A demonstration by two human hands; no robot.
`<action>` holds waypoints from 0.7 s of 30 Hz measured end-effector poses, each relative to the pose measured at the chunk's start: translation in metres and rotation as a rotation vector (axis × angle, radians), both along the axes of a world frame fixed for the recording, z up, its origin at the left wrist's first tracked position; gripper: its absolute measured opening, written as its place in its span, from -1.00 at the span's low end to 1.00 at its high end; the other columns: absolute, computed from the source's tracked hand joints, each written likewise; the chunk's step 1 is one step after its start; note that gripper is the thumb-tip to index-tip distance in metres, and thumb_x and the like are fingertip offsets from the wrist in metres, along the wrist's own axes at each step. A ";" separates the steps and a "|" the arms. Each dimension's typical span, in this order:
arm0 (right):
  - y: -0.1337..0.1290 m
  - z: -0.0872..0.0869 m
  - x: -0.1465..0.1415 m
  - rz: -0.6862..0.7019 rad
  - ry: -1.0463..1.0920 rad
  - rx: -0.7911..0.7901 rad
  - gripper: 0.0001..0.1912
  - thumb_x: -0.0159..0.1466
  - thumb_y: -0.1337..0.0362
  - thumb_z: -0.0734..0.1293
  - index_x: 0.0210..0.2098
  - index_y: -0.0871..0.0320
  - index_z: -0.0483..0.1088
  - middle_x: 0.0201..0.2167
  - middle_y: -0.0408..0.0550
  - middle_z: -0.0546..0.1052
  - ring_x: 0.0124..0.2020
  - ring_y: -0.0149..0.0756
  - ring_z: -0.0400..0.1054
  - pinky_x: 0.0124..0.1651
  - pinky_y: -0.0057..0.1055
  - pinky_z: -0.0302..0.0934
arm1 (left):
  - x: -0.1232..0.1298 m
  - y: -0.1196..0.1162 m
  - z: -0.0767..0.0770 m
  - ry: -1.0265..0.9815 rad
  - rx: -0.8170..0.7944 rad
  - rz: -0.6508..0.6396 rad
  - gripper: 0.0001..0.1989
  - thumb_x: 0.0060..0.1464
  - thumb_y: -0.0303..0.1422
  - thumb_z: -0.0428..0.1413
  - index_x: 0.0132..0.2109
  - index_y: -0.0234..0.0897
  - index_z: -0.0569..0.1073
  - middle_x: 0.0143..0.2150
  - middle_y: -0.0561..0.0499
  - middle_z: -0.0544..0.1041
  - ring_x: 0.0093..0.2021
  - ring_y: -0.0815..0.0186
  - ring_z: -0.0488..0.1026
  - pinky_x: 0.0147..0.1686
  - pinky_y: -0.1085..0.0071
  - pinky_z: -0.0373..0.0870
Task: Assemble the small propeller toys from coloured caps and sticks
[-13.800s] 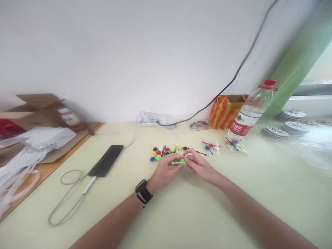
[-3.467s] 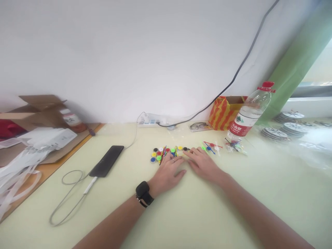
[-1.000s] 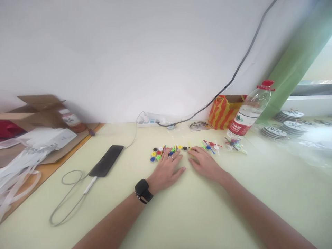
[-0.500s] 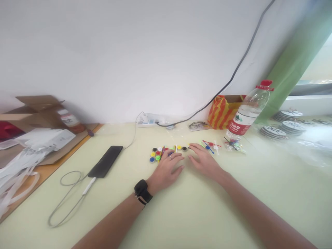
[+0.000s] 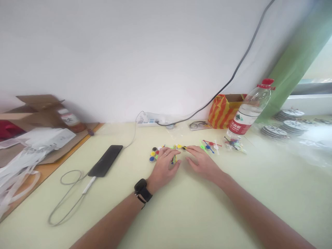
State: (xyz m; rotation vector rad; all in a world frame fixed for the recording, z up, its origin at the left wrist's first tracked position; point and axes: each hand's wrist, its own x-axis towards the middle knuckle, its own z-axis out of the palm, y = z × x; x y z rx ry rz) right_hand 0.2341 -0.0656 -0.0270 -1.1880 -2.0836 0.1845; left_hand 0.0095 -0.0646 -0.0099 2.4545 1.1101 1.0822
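My left hand (image 5: 165, 164), with a ring on one finger, reaches over small coloured round discs and thin sticks, its fingers stretched out and apart. It hides part of the group. A yellow disc (image 5: 179, 147) lies just beyond its fingertips. My right hand (image 5: 203, 163) has its fingertips at a black disc (image 5: 184, 149), with a small yellow arrow-like piece (image 5: 184, 147) at the disc's top. Thumb and index finger look apart; the exact grip is hard to see. Blue (image 5: 151, 159) and yellow discs (image 5: 152, 154) show left of my left hand.
Spinners with arrows (image 5: 208, 147) lie right of my right hand, beside a small bag of pieces (image 5: 235, 145) and a water bottle (image 5: 242, 119). A phone (image 5: 105, 160) with a cable lies left. Behind are a power strip (image 5: 147, 121), glasses (image 5: 199, 124) and a striped bag (image 5: 218, 112).
My right hand has moved slightly left, bringing the yellow piece from beside the black disc onto it. My left hand has shifted a little left, uncovering some sticks.
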 end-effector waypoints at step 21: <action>-0.003 0.018 0.000 -0.029 0.057 -0.108 -0.54 0.44 0.19 0.20 -0.60 0.10 0.15 -0.55 -0.09 0.39 -0.50 -0.30 0.28 -0.35 -0.31 0.12 | -0.001 0.002 -0.004 0.056 0.085 0.083 -0.68 0.25 -0.37 0.16 0.14 -0.20 0.51 0.15 -0.12 0.52 0.20 0.00 0.29 0.24 -0.07 0.27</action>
